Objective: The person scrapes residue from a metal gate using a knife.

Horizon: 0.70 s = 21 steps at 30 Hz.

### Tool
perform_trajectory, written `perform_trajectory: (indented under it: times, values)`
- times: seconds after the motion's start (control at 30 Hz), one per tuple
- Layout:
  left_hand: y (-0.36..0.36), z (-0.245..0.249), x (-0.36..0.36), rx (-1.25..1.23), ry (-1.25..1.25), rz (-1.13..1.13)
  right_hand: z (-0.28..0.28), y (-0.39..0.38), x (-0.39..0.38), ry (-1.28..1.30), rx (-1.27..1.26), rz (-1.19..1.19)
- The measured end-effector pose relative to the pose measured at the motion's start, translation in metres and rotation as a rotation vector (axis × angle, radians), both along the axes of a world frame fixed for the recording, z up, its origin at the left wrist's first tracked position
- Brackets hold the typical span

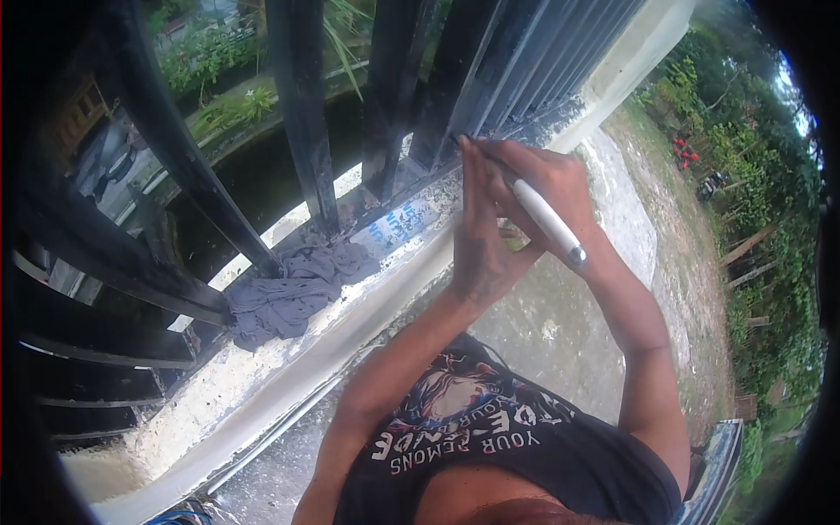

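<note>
My right hand (556, 188) grips a white-handled brush (549, 219), its tip up at the base of a black metal railing bar (437, 87). My left hand (479, 236) is raised flat beside it, fingers straight and together, touching the right hand near the brush tip. Both hands hover over the white concrete ledge (289, 367) that carries the railing. The brush bristles are hidden behind my fingers.
A crumpled grey cloth (284, 293) lies on the ledge at the foot of a black bar (302, 114). A small blue-and-white label or packet (398, 223) rests on the ledge. Concrete ground (560, 324) lies below; plants and greenery stand beyond on the right.
</note>
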<state>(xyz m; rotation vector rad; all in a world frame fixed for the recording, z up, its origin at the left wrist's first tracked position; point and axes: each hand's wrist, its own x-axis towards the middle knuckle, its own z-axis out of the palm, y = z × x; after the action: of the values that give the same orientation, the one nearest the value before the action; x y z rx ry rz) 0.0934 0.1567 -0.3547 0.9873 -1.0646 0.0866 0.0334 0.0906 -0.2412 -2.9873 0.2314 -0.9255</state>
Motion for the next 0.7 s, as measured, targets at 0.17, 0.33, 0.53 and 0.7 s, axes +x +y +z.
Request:
perform_trajectory:
  times: [0.17, 0.33, 0.53, 0.7]
  values:
    - [0.005, 0.004, -0.010, 0.205, 0.167, -0.143, -0.003, -0.010, -0.007, 0.045, 0.042, 0.017]
    - [-0.001, 0.007, -0.006, 0.103, 0.052, -0.097, 0.005, -0.012, -0.002, -0.058, -0.017, 0.037]
    - [0.002, 0.004, -0.006, 0.153, 0.088, -0.118, 0.012, -0.004, -0.001, 0.033, 0.095, 0.013]
    - [-0.004, -0.008, -0.005, 0.113, 0.069, -0.038, -0.007, -0.012, 0.001, 0.050, 0.026, -0.011]
